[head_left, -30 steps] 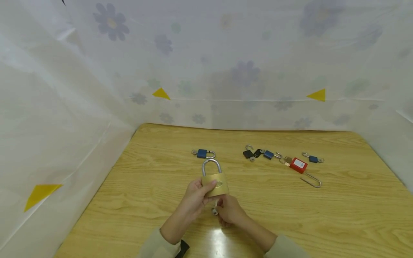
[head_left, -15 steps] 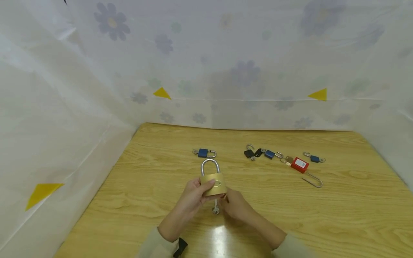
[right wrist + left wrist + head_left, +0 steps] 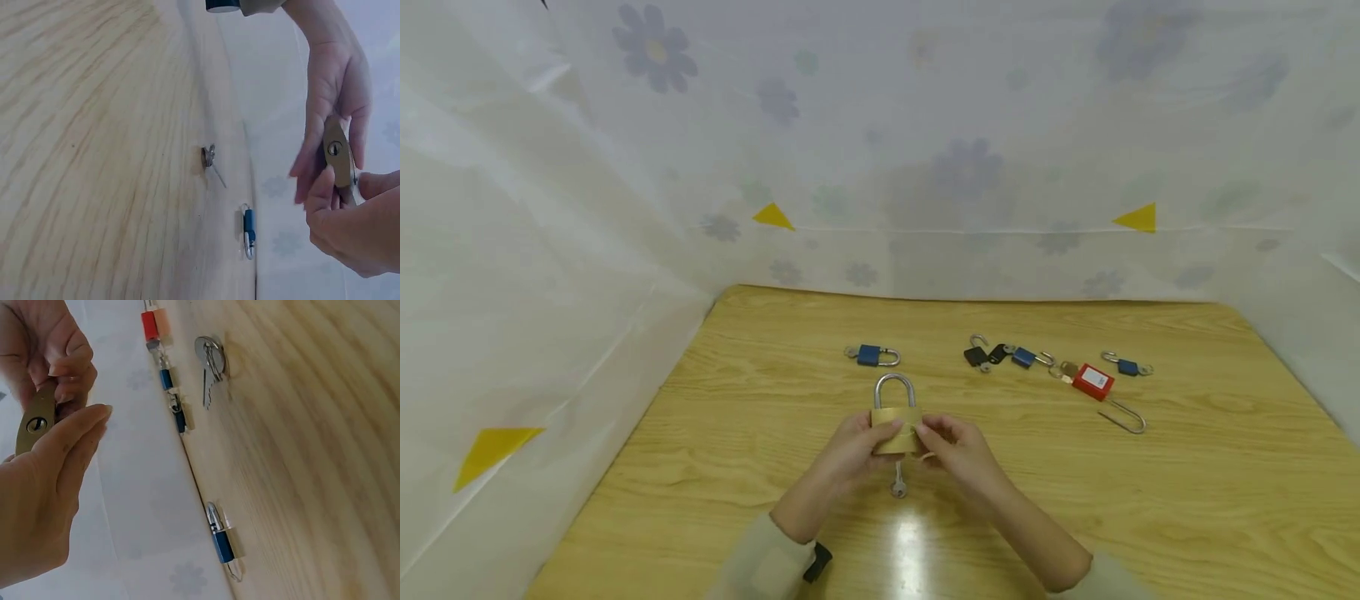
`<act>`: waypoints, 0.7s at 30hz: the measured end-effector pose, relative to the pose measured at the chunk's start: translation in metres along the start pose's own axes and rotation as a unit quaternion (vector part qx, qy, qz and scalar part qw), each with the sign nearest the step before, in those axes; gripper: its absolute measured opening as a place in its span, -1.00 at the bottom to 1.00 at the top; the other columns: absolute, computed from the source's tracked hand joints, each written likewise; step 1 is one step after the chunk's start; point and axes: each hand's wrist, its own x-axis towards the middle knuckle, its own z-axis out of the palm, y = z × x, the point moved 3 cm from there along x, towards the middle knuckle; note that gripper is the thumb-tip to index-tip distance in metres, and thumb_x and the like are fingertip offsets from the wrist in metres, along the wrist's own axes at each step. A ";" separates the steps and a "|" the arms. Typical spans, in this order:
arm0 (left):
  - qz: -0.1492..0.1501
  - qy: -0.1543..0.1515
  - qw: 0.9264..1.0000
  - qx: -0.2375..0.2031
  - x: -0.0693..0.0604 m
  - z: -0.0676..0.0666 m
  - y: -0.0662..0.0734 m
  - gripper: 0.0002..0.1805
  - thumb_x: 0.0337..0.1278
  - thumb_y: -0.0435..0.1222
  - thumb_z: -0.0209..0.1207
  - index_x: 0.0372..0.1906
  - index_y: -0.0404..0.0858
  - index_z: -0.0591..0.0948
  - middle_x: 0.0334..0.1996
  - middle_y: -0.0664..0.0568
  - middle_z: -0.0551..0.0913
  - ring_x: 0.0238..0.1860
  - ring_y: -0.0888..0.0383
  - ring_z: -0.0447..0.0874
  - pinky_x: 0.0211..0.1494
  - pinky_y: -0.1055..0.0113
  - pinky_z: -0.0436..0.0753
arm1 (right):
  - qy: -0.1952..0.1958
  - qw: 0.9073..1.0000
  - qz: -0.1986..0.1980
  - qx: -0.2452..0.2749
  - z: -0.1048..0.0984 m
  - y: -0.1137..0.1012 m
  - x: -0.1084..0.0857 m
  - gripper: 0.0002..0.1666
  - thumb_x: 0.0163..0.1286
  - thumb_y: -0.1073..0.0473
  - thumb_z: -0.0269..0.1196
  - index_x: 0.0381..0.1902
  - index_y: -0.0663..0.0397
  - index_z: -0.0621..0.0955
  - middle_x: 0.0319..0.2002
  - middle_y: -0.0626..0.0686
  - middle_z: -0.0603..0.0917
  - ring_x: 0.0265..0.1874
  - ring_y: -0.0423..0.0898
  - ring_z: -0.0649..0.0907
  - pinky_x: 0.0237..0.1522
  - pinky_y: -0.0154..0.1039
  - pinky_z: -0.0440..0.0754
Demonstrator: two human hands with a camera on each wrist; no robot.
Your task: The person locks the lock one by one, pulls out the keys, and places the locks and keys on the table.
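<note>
The left hand (image 3: 848, 457) clamped a brass padlock (image 3: 898, 416), thumb across its front face, while the right hand (image 3: 964, 454) pinched the right edge between thumb and fingers. The padlock was above the wooden table (image 3: 737, 400). A silver key (image 3: 898, 483) lay nearer; a blue padlock (image 3: 868, 356) lay farther, slightly left.

Wood-grain table (image 3: 760, 400), keys (image 3: 898, 488), red padlock (image 3: 1093, 382), three blue padlocks (image 3: 869, 356), seemingly one black padlock (image 3: 976, 357)

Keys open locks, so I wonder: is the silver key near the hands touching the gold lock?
Apart: the left wrist view shows a wide gap between the silver key and the gold lock.
</note>
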 end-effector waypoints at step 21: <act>0.048 0.172 0.931 0.318 0.028 -0.027 -0.004 -0.66 -0.01 -0.26 0.32 -0.19 -0.46 0.66 -0.39 -0.17 0.70 -0.48 0.22 0.49 -0.50 0.49 0.49 | 0.079 0.996 0.030 -0.021 0.005 0.021 0.031 -0.75 0.19 0.37 0.26 -0.21 0.48 0.56 -0.48 0.08 0.61 -0.57 -0.18 0.57 -0.48 -0.38 0.60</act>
